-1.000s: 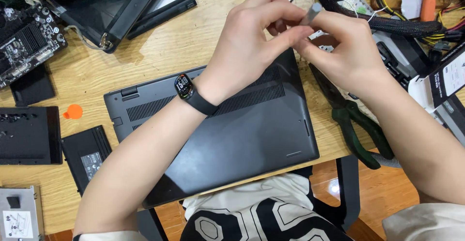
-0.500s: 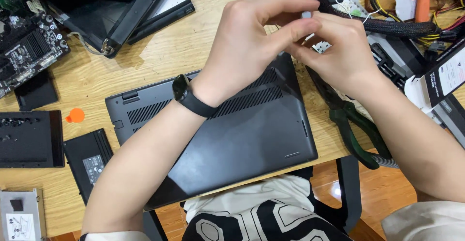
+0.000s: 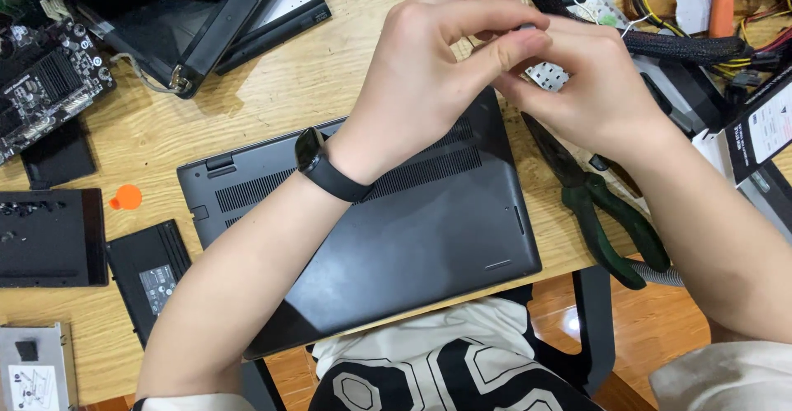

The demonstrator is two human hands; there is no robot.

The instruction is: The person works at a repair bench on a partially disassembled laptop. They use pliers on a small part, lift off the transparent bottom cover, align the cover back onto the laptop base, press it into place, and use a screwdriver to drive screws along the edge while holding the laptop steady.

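Note:
A dark grey laptop (image 3: pixel 412 238) lies upside down on the wooden desk (image 3: pixel 330 81), its near corner hanging over the edge. Both my hands meet above its far right corner. My left hand (image 3: pixel 429 73), with a black band on its wrist, pinches a small grey part (image 3: pixel 525 26) between thumb and forefinger. My right hand (image 3: pixel 598 89) closes on the same part from the other side. My fingers hide most of it. A small perforated metal piece (image 3: pixel 546 75) shows just under my fingers.
Green-handled pliers (image 3: pixel 610 213) lie right of the laptop. A circuit board (image 3: pixel 45 89), black covers (image 3: pixel 49 238) and an orange pick (image 3: pixel 125 197) are at the left. Dismantled laptop shells (image 3: pixel 206 15) sit at the back, with braided cables (image 3: pixel 685 46) at the back right.
My hands stay pressed together on the small part. The fingers have shifted slightly around it, and the view has drifted a little.

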